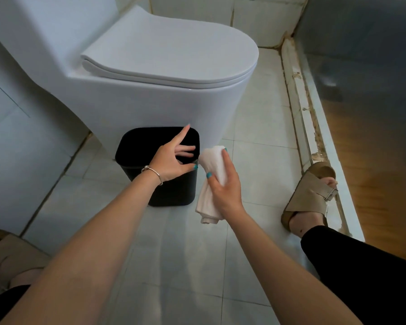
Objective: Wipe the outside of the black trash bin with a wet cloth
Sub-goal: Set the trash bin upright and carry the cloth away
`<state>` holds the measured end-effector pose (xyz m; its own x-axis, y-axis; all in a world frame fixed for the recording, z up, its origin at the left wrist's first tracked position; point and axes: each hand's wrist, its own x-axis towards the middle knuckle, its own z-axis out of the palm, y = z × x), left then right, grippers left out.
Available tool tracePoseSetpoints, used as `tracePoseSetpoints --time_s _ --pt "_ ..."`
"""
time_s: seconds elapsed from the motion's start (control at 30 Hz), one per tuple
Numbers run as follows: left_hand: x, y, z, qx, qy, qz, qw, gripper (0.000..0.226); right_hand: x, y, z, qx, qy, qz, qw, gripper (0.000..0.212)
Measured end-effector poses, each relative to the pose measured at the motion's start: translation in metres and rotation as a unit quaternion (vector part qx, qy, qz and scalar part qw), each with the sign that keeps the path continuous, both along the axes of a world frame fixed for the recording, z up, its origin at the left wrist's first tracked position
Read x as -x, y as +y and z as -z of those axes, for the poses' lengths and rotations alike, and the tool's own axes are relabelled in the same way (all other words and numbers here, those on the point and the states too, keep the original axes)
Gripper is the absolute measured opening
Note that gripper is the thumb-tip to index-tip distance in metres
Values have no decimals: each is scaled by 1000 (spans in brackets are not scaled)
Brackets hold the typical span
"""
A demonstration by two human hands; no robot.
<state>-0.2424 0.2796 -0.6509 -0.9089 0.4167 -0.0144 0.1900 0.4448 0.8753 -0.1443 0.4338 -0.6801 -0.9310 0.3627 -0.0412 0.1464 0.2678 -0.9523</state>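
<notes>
Our left hand [174,164] sits at the near rim of the black trash bin [171,188], thumb hooked over the outside of the rim and several fingers reaching down inside the opening, while the index finger points straight out over the mouth; it reads as a loose steadying hold on the rim, not a firm clamp. Our right hand [223,186] is wrapped around a bunched white cloth [209,200], thumb and fingers curled about its middle, the top of the roll level with the bin's right upper corner and the loose tail hanging down beside the right wall. Whether the cloth touches the wall we cannot tell; it is at least just beside it. The bin stands on the pale tiled floor [256,160], its far side up against the base of the white toilet [164,73], with our sandalled foot [309,193] well off to the right by the shower threshold. We judge the risks to be these: a light bin held only at one rim may tip or slide when we press sideways with the cloth; the tightly bunched cloth offers little wiping face; and the side next to the toilet will go unwiped unless we turn the bin.
</notes>
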Motion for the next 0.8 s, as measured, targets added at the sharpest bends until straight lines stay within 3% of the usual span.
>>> tracePoseSetpoints --time_s 0.33,0.53,0.8 --pt "-13 -16 -15 5 37 -17 999 93 -5 -5 -20 13 12 -2 1000 71" --pt "-43 -21 -56 28 81 1 996 88 -21 -14 -65 -6 83 -22 996 73" --pt "-95 -26 -110 58 169 19 984 84 -63 -23 -114 -12 111 -45 993 76"
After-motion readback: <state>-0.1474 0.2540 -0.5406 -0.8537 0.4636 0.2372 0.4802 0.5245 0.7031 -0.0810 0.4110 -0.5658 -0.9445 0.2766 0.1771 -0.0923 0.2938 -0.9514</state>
